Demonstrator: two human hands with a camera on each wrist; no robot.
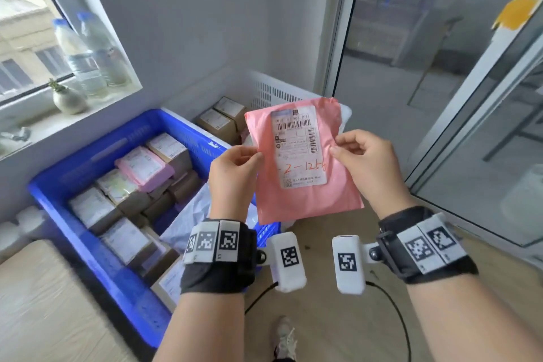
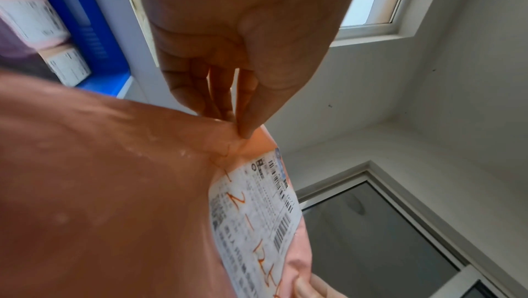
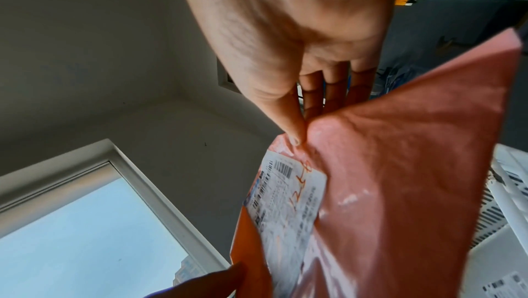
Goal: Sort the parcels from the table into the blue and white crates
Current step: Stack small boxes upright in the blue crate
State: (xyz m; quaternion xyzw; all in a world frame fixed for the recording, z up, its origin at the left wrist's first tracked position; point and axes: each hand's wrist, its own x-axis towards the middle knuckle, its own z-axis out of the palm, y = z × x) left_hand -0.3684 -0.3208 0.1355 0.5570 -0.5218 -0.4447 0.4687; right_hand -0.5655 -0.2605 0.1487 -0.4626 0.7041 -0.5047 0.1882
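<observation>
A flat pink parcel bag (image 1: 305,203) with a white shipping label (image 1: 296,144) is held upright in the air above the crates. My left hand (image 1: 235,170) pinches its left edge; in the left wrist view the thumb and fingers (image 2: 243,122) pinch the pink parcel (image 2: 114,190). My right hand (image 1: 364,159) pinches its right edge, and the right wrist view has the thumb (image 3: 288,126) pressed on the pink parcel (image 3: 400,167). The blue crate (image 1: 88,244), at lower left, holds several boxes and a pink parcel (image 1: 144,167). The white crate (image 1: 273,91) stands behind, with brown boxes (image 1: 220,120) in it.
A windowsill at the upper left carries two water bottles (image 1: 88,47) and a small plant pot (image 1: 69,100). A wooden table edge (image 1: 44,303) lies at the lower left. Glass doors (image 1: 440,67) stand to the right. My shoe (image 1: 285,338) is on the wooden floor.
</observation>
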